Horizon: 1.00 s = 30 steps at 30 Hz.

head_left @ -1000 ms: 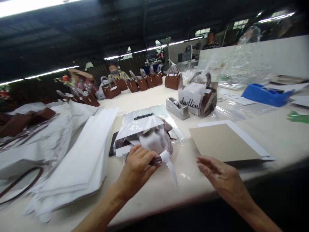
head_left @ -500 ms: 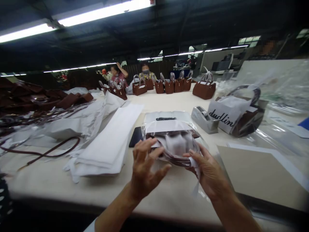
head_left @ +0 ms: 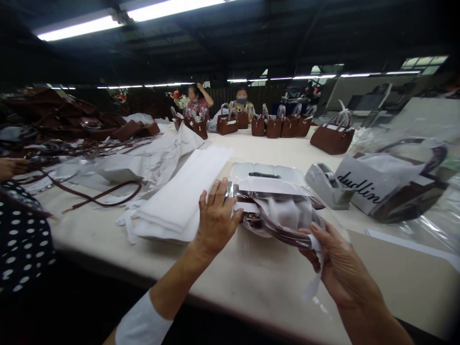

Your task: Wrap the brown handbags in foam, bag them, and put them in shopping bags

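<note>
Brown handbag (head_left: 247,202) in clear plastic lies on the tabletop (head_left: 230,273) right in front of the wearer, its handles (head_left: 282,233) towards the near edge, probably so they are easy to reach. The right hand (head_left: 341,258) grips the handles at their right end, where a white strip (head_left: 316,251) is wound round them; that hold probably steadies the bag from its loose end. The left hand (head_left: 215,220) is open, fingers spread at the bag's left side; whether it presses on the bag I cannot tell. White sheets (head_left: 183,196) lie in a stack just left, and a tape dispenser (head_left: 328,187) stands just beyond the bag on the right, both apparently set within easy reach. Beside the dispenser, a lettered handbag cover (head_left: 362,187) reads "dudlin".
</note>
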### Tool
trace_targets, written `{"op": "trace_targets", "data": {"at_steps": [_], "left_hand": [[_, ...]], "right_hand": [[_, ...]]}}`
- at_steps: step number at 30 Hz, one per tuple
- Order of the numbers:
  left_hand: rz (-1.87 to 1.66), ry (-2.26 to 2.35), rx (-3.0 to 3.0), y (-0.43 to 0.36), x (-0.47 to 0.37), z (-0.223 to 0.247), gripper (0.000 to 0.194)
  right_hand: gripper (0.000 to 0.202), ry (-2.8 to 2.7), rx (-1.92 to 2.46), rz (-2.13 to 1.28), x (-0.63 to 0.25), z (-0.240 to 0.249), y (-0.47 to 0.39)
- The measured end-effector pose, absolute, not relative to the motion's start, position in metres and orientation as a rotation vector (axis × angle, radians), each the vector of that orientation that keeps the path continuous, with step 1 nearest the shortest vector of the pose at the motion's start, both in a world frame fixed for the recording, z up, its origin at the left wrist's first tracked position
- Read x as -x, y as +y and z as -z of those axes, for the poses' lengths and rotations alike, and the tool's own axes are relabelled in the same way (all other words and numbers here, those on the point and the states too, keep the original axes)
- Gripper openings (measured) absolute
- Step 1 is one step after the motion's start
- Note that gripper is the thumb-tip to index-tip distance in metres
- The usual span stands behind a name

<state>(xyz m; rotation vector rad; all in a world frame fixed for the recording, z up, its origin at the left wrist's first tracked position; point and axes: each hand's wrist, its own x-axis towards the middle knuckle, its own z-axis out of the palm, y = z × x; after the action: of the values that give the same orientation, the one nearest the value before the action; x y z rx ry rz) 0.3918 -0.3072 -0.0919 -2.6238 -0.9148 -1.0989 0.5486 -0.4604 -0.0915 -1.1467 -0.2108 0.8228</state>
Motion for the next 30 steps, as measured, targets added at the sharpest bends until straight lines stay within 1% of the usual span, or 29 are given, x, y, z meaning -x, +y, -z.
{"op": "trace_targets", "data": {"at_steps": [3, 7, 13, 20, 30], "left_hand": [[1.026, -0.834, 2.650, -0.303, -0.390, 0.091, 0.025], [1.031, -0.553, 2.563, -0.294, -0.389, 0.096, 0.013], [1.125, -0.298, 2.467, -0.278, -0.389, 0.102, 0.012], [1.221, -0.310, 2.468, -0.283, -0.394, 0.107, 0.011], [1.287, -0.299, 2.500, -0.287, -0.408, 0.119, 0.011]], "right_hand": [[0.037, -0.179, 1.150, -0.820, -0.549, 0.091, -0.460], [0.035, -0.159, 1.155, -0.823, -0.549, 0.091, -0.459], [0.032, -0.185, 1.115, -0.829, -0.548, 0.092, -0.458], [0.030, -0.141, 1.126, -0.833, -0.550, 0.094, -0.456], [0.041, -0.172, 1.117, -0.855, -0.543, 0.092, -0.455]]}}
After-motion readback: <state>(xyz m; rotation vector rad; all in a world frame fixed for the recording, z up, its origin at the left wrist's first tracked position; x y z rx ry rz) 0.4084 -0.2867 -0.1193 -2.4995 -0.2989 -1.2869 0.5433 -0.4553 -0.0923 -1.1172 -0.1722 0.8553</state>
